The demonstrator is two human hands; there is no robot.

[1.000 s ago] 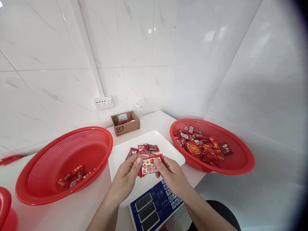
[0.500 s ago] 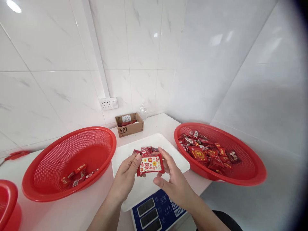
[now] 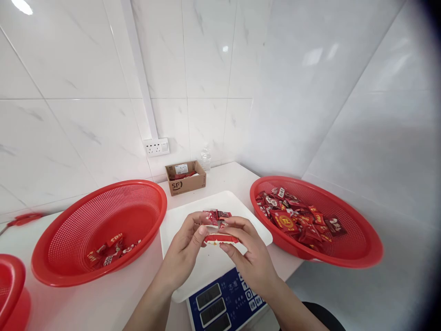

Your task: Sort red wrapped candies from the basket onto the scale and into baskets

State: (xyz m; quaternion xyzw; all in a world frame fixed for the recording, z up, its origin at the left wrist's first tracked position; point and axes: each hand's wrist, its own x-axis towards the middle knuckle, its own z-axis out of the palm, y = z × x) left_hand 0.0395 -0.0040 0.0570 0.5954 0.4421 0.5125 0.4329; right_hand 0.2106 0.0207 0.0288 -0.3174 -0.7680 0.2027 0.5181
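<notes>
Over the white weighing tray (image 3: 198,276) of a digital scale, my left hand (image 3: 184,255) is closed on the left end of a red and white candy packet (image 3: 222,238). My right hand (image 3: 253,257) pinches its other end between thumb and fingers. The packet is tipped so that mostly its narrow edge shows. Behind it, more small red wrapped candies (image 3: 217,216) show between the fingers of both hands; whether they are held or rest on the tray I cannot tell. The scale's blue panel (image 3: 225,303) is below the hands.
At the right, a red plastic basket (image 3: 365,250) holds many red wrapped candies (image 3: 299,220). A second red basket (image 3: 103,202) on the left has several packets at its bottom. Another red basket (image 3: 12,276) is cut off at the edge. A cardboard box (image 3: 188,185) and clear bottle (image 3: 206,158) stand by the wall.
The front packet has tilted from showing its printed face to showing its edge. My right hand has closed in on its right end.
</notes>
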